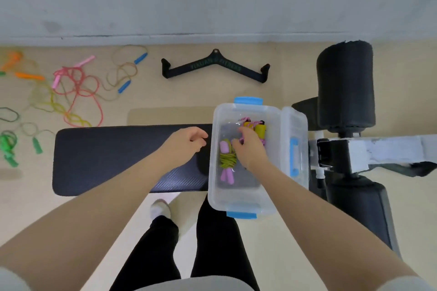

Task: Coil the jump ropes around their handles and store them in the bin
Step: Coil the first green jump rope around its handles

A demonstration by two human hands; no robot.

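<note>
A clear plastic bin [214,186] with blue latches sits on the right end of a black padded bench [118,160]. Inside lie a coiled yellow-green rope with pink handles [227,160] and a coiled pink rope with yellow handles [256,129]. My right hand [249,149] is inside the bin, its fingers curled on the pink rope bundle. My left hand [186,140] hovers over the bench just left of the bin, fingers loosely curled and holding nothing. Several loose ropes lie tangled on the floor at the far left, among them a pink one [78,82] and a blue-handled one [125,73].
The bin's clear lid [295,139] stands against its right side. A black V-shaped cable bar [215,66] lies on the floor by the wall. Black roller pads [345,85] and a white frame [378,149] of a gym machine stand to the right. My legs are below the bench.
</note>
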